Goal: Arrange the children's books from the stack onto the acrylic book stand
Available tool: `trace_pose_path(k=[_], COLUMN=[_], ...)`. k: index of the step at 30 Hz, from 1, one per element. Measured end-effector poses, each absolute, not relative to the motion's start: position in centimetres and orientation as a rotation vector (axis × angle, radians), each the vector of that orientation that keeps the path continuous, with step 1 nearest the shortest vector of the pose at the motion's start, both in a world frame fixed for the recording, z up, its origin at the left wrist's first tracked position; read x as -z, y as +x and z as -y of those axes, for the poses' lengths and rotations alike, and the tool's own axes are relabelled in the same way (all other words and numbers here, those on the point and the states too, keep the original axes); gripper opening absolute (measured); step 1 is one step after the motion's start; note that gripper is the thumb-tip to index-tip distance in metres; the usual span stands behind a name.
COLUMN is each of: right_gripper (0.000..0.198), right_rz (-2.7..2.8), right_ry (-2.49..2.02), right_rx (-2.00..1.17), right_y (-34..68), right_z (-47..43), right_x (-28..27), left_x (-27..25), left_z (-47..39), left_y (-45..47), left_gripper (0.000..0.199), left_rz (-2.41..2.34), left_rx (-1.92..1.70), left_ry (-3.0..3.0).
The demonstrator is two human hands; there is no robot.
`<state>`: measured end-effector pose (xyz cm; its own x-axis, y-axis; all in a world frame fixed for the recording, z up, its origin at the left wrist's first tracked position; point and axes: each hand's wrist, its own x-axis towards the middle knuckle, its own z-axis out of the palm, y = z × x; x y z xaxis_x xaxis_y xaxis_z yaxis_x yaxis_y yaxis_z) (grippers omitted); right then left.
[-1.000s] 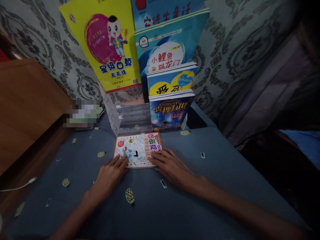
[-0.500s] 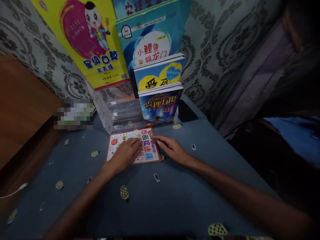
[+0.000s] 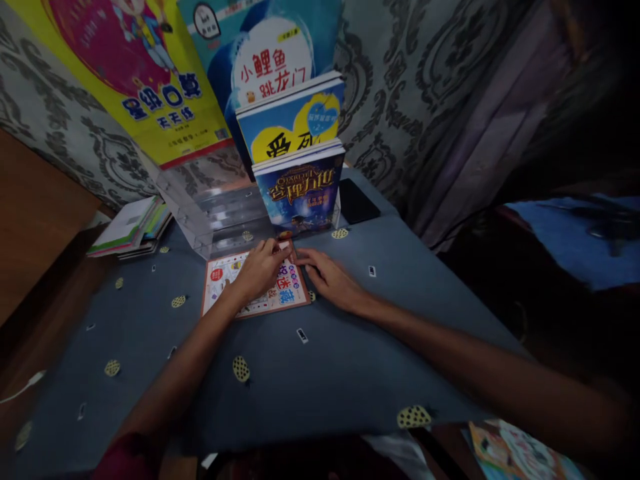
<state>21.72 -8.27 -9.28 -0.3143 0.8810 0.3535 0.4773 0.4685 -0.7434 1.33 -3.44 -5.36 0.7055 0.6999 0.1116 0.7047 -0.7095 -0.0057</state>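
Observation:
A picture book (image 3: pixel 225 273) with a white cover, brown border and large coloured Chinese characters lies flat on the table, close in front of a clear acrylic book rack (image 3: pixel 195 227). My left hand (image 3: pixel 263 267) rests on its cover towards the upper right, fingers partly bent near the top edge and covering some of the print. At the book's right edge is my right hand (image 3: pixel 330 280), its fingers stretched out towards the upper right corner and apart from one another. Neither hand lifts the book.
The rack holds a yellow workbook (image 3: pixel 180 127), a teal book (image 3: pixel 270 53), a blue-and-yellow book (image 3: pixel 290 127) and a dark blue book (image 3: pixel 303 193). A black flat object (image 3: pixel 357 200) lies right of it. Stacked notebooks (image 3: pixel 130 227) stand left on the patterned tablecloth (image 3: pixel 340 373).
My left hand has moved up and right over the cover, towards the top edge. My right hand stays by the right edge. The view has tilted down, showing books below the table's front edge.

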Motion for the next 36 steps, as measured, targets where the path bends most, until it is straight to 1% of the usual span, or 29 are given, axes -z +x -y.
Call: trace_pose_path(k=[3,6,10,13,19,22,25,31,36], right_gripper=[0.047,0.046,0.039,0.034,0.033,0.029,0.027,0.021,0.027], right_rz=[1.932,1.939,1.973,2.032,2.136,2.121,2.119,2.13,2.111], right_ry=[-1.119,-1.113,-1.113,-1.103,-1.016,-0.951,-0.92,-0.886,-0.894], right_rx=[-0.697,-0.684,-0.621,-0.605,-0.539,-0.54,-0.542,-0.574,-0.608], right_y=[21.6,21.6,21.6,21.7,22.1,22.3,22.5,22.8,22.7], right_z=[8.3,8.2,8.2,8.4,8.3,8.0,7.8,7.7,7.7], right_x=[9.4,9.7,9.6,9.5,10.1,10.3,10.4,9.9,9.3], left_x=[5.4,5.4,5.1,5.2,6.0,6.5,7.0,7.2,6.1], left_z=[5.5,8.1,11.8,13.5,12.9,12.1,11.9,12.0,11.8], left_y=[0.6,0.0,-0.4,-0.6,-0.5,-0.4,-0.5,-0.5,-0.3], left_gripper=[0.044,0.042,0.045,0.042,0.031,0.033,0.03,0.025,0.026], left_rz=[1.153,1.129,1.093,1.066,1.028,1.038,0.971,0.914,0.978], left_rx=[0.203,0.276,0.266,0.258,0.279,0.28,0.297,0.441,0.475], left_ry=[-2.937,-3.021,-3.066,-3.032,-2.879,-2.774,-2.706,-2.663,-2.707])
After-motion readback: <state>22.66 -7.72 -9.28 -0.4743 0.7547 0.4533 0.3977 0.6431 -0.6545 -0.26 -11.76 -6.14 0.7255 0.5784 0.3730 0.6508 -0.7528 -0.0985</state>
